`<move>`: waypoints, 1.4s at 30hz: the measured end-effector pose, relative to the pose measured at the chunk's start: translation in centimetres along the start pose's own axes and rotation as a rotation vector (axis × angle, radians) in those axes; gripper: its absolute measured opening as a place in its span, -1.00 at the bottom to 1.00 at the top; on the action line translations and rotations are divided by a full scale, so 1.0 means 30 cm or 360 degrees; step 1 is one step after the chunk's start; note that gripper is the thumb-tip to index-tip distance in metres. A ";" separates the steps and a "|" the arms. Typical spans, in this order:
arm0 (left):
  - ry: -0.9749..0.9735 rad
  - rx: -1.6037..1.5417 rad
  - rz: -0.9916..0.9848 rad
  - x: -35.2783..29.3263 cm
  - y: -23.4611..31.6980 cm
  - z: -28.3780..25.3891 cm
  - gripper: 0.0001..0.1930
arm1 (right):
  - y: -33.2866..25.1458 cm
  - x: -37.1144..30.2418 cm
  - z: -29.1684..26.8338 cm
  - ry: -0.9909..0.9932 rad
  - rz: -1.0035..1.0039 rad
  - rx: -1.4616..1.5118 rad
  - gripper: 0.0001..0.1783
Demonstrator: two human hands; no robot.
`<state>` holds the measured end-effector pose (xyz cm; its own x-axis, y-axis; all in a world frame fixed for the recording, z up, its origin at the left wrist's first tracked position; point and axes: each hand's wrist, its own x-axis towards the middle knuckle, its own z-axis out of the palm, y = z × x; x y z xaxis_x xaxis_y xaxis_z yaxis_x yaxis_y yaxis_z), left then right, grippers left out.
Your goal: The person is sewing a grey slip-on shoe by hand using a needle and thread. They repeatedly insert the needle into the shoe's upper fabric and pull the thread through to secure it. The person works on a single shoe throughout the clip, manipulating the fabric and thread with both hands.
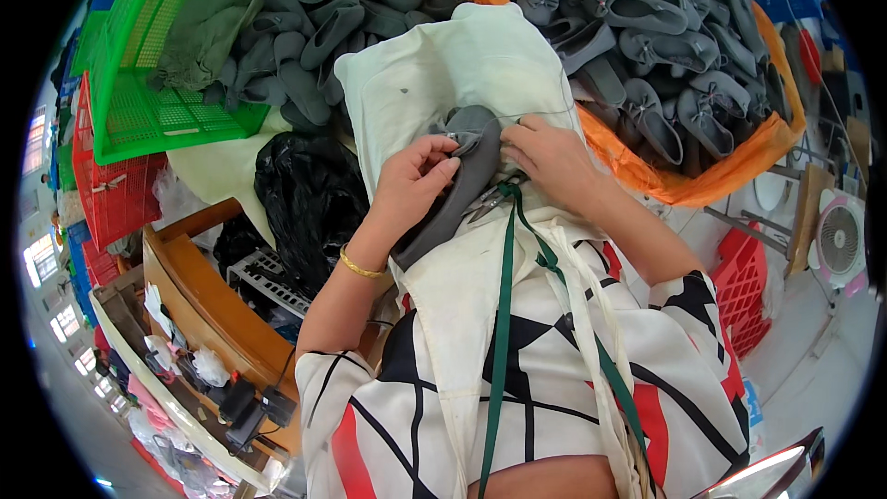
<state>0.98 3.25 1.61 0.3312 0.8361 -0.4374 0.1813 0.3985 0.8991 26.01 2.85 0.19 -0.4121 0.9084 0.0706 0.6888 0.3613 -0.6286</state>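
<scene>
A grey slip-on shoe [471, 164] with a small bow at its toe lies on a pale cushion [397, 83] in front of me. My left hand [418, 176], a gold bangle at the wrist, grips the shoe near the bow with thumb and fingers. Close to the shoe's right side, my right hand [552, 159] has its fingertips pinched together; what they hold is too small to make out. A thin thread-like line runs from the bow toward the right, just above that hand. Small scissors [487, 206] on a green ribbon [504, 314] rest below the shoe.
Grey shoes [296, 46] are heaped at the far left, by a green basket [176, 120]. More fill an orange sack [688, 187] at the far right. A black plastic bag [309, 194] and wooden drawer [212, 286] stand left; a white fan [839, 236] stands right.
</scene>
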 end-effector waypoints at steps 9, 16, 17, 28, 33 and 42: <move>0.0092 -0.0829 -0.0673 -0.063 0.017 0.047 -0.72 | 0.029 -0.044 -0.056 -0.0176 0.0164 0.0127 -0.93; 0.0245 -0.1174 -0.0400 0.051 -0.064 0.146 -0.76 | 0.013 -0.055 -0.184 0.0093 0.0602 0.2212 -0.91; 0.0250 -0.1065 -0.0291 0.036 -0.058 0.141 -0.80 | 0.030 -0.049 -0.204 0.0232 0.0548 0.2292 -0.90; -0.0027 -0.0341 0.0119 -0.111 -0.014 -0.041 -0.78 | -0.004 0.009 -0.220 0.0240 0.0369 0.1428 -0.82; -0.0101 -0.0366 0.0079 -0.124 0.010 0.010 -0.76 | -0.191 0.126 -0.135 0.0081 -0.0121 0.0627 -0.77; -0.0069 -0.0504 0.0065 -0.054 -0.053 -0.032 -0.82 | -0.197 0.136 -0.055 -0.0041 0.0255 0.0485 -0.72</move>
<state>-0.74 1.63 0.90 0.3727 0.8395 -0.3953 -0.1278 0.4684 0.8742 21.25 4.76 5.46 -0.3307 0.9415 -0.0645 0.5374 0.1316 -0.8330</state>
